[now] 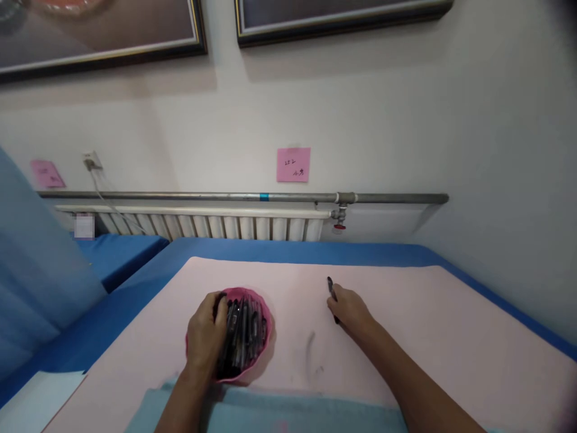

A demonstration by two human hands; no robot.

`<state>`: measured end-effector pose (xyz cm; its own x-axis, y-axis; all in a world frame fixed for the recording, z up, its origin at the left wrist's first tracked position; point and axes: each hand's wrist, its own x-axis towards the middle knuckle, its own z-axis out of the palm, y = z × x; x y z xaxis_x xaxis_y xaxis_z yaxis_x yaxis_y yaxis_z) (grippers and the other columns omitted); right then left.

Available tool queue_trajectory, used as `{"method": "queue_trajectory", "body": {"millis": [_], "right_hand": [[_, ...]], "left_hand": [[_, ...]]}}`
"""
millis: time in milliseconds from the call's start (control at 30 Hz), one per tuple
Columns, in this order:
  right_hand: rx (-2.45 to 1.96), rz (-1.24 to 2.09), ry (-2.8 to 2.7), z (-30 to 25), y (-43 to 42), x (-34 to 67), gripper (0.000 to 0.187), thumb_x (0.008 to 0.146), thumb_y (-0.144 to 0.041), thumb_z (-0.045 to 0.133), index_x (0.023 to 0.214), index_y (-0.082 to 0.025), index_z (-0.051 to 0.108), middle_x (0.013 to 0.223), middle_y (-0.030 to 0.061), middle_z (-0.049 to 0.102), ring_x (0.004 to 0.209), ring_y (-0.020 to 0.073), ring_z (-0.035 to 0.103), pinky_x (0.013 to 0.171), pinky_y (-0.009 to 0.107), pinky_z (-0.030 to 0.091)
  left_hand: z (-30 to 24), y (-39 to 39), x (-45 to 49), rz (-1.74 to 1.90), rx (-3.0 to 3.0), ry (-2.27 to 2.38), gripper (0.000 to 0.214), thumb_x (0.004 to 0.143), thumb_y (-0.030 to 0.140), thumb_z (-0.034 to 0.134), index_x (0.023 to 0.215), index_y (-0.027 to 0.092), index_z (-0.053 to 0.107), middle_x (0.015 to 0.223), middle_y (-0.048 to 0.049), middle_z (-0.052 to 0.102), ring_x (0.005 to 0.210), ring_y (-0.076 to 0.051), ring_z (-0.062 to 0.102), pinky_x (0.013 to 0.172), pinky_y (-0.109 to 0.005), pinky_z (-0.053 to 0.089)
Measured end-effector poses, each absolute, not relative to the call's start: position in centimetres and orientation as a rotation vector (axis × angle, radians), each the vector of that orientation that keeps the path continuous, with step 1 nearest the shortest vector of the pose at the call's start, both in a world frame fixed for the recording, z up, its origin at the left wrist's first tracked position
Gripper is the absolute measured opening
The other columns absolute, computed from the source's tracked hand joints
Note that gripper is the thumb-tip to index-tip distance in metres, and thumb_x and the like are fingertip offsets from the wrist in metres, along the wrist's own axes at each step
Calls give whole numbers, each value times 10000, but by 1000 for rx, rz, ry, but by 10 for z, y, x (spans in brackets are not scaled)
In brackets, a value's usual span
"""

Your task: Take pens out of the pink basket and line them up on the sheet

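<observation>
A round pink basket (269, 328) with a wavy rim stands on the pink tabletop, full of several dark and clear pens (243, 331). My left hand (206, 329) is over its left side, thumb and fingers closed around a dark pen (220, 296) whose end shows at the fingertips; the rest of that pen is hidden. To the right of the basket, my right hand (352, 308) grips a black pen (331, 285) just above the pink surface. Its upper end points away from me and its lower end shows beneath my fingers.
The table has a pink sheet (288, 276) over a blue cover (297, 249). Light blue cloth (306, 415) lies along the near edge, white paper (40, 400) at lower left. Behind are a radiator (247, 227), a pipe (202, 196) and a pink note (293, 165).
</observation>
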<state>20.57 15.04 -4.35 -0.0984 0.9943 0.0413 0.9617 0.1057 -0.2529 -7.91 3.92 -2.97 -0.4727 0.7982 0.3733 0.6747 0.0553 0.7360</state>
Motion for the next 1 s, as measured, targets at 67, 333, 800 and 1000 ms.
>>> {"method": "queue_trajectory", "body": {"millis": [67,333,800,1000], "right_hand": [[-1943,209,-2136,-43,144,215,150,811,-185,425,838,-142,566,769,88,639,681,172,570,543,245,291],[-1797,265,-2029,-38,116,247,215,864,-278,350,754,-184,508,733,57,609,679,166,549,594,244,342],[-1173,613,-2336,-60,24,319,247,821,-414,421,776,-232,581,803,73,627,714,209,584,651,337,466],[-1007,538,-2280,-59,1,326,234,750,-484,549,767,-290,679,775,57,672,700,205,620,632,315,509]], "left_hand": [[-34,31,-77,1459,1573,2219,242,822,353,399,927,220,572,924,-34,643,870,-191,584,801,-306,416],[-54,-55,-60,1573,1597,2445,233,849,318,381,997,203,521,989,-66,580,924,-192,539,828,-302,418],[-73,-104,-88,540,1296,3146,327,836,263,364,1059,126,561,1098,-145,579,976,-310,532,792,-441,400],[-75,-107,-94,376,1391,3108,350,850,271,352,1085,105,552,986,-150,622,892,-274,577,753,-382,415]]}}
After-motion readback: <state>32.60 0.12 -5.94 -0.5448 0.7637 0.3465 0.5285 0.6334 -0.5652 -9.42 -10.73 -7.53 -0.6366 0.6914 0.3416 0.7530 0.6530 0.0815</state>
